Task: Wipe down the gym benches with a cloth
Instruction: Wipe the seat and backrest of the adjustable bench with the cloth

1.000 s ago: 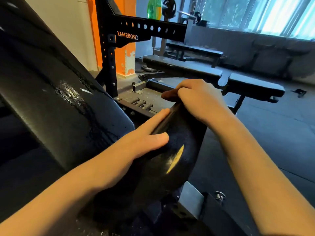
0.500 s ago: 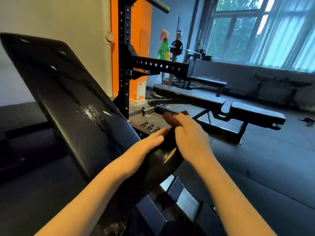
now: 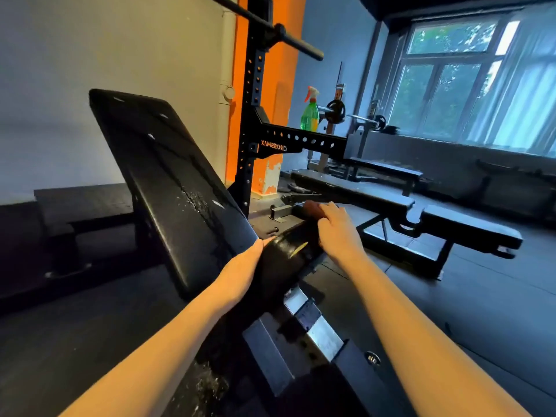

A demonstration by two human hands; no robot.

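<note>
Both arms stretch forward. Left hand (image 3: 243,266) lies flat, fingers straight, on the padded surface (image 3: 288,251). Ahead of it, right hand (image 3: 337,233) curls over a brown cloth (image 3: 311,209).

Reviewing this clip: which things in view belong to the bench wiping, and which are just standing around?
In the job:
brown cloth, held by the right hand
seat pad, with the left hand resting on it
wet-streaked backrest
flat bench beyond, likely next
spray bottle on the rack, probably

Just there:
rack
barbell
weight plate
</note>
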